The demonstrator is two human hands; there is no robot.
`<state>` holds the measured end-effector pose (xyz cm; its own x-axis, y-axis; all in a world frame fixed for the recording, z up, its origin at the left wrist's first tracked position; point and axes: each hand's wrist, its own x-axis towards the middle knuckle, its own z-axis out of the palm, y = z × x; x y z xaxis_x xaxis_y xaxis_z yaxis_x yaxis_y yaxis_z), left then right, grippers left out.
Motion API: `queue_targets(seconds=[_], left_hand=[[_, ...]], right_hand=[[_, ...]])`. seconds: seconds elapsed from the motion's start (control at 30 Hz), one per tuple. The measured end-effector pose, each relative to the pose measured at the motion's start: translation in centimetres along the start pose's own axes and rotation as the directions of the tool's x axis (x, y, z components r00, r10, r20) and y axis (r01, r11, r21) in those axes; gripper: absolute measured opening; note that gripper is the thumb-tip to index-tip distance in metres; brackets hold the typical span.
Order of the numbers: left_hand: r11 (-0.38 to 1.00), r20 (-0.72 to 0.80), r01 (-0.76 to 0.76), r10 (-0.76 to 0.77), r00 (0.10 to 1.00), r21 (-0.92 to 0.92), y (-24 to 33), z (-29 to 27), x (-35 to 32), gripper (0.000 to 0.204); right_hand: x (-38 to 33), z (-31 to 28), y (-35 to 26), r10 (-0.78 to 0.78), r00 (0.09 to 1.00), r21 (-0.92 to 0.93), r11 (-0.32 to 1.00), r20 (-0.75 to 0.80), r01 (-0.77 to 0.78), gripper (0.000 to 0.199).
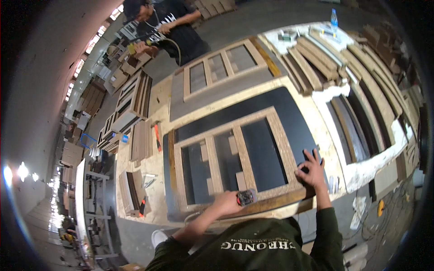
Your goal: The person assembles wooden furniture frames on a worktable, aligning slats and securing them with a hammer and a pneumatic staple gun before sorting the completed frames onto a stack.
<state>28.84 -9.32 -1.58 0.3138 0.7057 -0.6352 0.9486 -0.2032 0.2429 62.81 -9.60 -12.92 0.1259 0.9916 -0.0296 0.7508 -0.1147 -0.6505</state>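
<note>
My left hand [227, 203] is closed around a small black-and-red tool [246, 197] above the near rail of a wooden frame; its exact kind does not show. The light wood frame [242, 156], split by two bars into three openings, lies on a dark panel [289, 113]. Brown wooden strips run along its near edge and its left side [171, 156]. At the frame's near right corner, my right hand [313, 170] pinches thumb and forefinger together, the other fingers spread. Whatever sits in that pinch is too small to make out. Several small wood blocks [240, 180] rest against the bars.
A second frame [226, 65] lies on a grey panel farther off, where a co-worker [169, 27] holds a yellow tool with a hose. A hammer [157, 136] and an orange-handled tool [143, 206] lie to the left. Wood strips [312, 67] and a bottle [334, 20] are at right.
</note>
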Motion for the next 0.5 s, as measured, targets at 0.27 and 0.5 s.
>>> queue_targets(seconds=[0.27, 0.5], left_hand=[[0.995, -0.02, -0.062, 0.06, 0.998, -0.078, -0.7, -0.8, -0.1, 0.041], [0.987, -0.069, -0.092, 0.084, 0.994, -0.129, -0.7, 0.2, -0.3, 0.038]], right_hand=[[0.6, 0.8, -1.4, -0.016, 0.998, -0.085, 0.996, -0.058, 0.011, 0.022], [0.0, 1.1, -0.5, -0.027, 0.999, -0.086, 0.996, -0.048, 0.023, 0.023]])
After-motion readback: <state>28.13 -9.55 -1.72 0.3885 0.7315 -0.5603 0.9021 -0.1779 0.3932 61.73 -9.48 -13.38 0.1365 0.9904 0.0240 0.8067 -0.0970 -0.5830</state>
